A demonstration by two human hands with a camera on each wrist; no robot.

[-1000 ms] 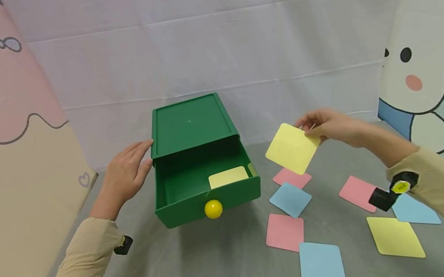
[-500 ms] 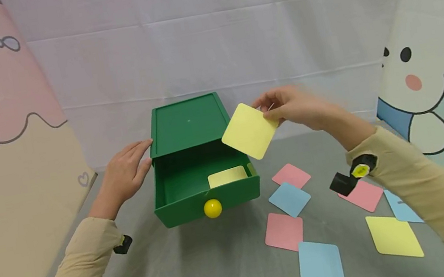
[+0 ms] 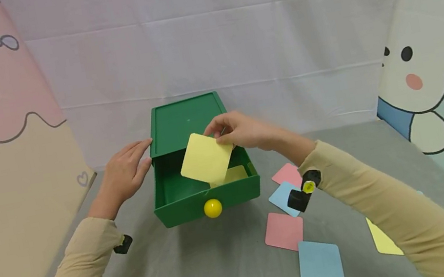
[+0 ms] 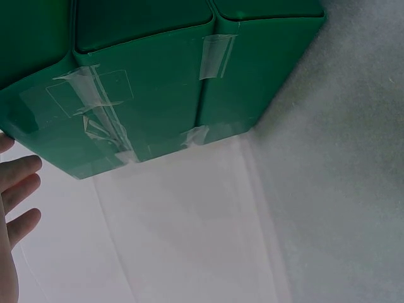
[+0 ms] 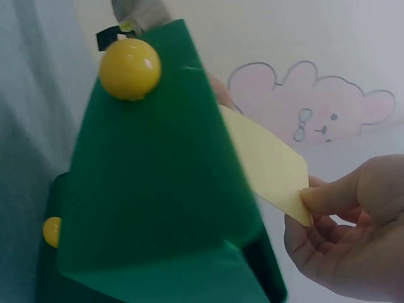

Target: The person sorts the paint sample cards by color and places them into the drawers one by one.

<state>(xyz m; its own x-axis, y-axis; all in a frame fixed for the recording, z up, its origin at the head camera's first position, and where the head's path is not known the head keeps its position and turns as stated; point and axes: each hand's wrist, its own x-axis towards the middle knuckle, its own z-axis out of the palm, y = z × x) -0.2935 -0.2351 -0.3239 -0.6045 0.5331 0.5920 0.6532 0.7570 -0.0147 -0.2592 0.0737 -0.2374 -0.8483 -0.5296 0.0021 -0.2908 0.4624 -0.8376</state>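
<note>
A green drawer box (image 3: pixel 176 121) stands on the grey surface with its top drawer (image 3: pixel 181 209) pulled out, a round yellow knob (image 3: pixel 213 208) on its front. Over the drawer, my right hand (image 3: pixel 245 130) pinches a square yellow card (image 3: pixel 202 158) at one corner between thumb and fingers. Another yellow card (image 3: pixel 237 173) leans inside the drawer at the right, partly hidden by the held one. My left hand (image 3: pixel 123 173) touches the box's left side with extended fingers. In the left wrist view, clear tape (image 4: pixel 218 55) joins the stacked green units.
Right of the box lie pink cards (image 3: pixel 284 231) and blue cards (image 3: pixel 321 265), some overlapping. A yellow card (image 3: pixel 383 239) is partly covered by my right sleeve (image 3: pixel 375 195). A pale cloth wall (image 3: pixel 232 47) rises behind the box. A lower yellow knob (image 5: pixel 52 231) shows in the right wrist view.
My right hand has carried the yellow card leftward from beside the box to above the open drawer, rising and then lowering. My left hand has stayed at the box's side.
</note>
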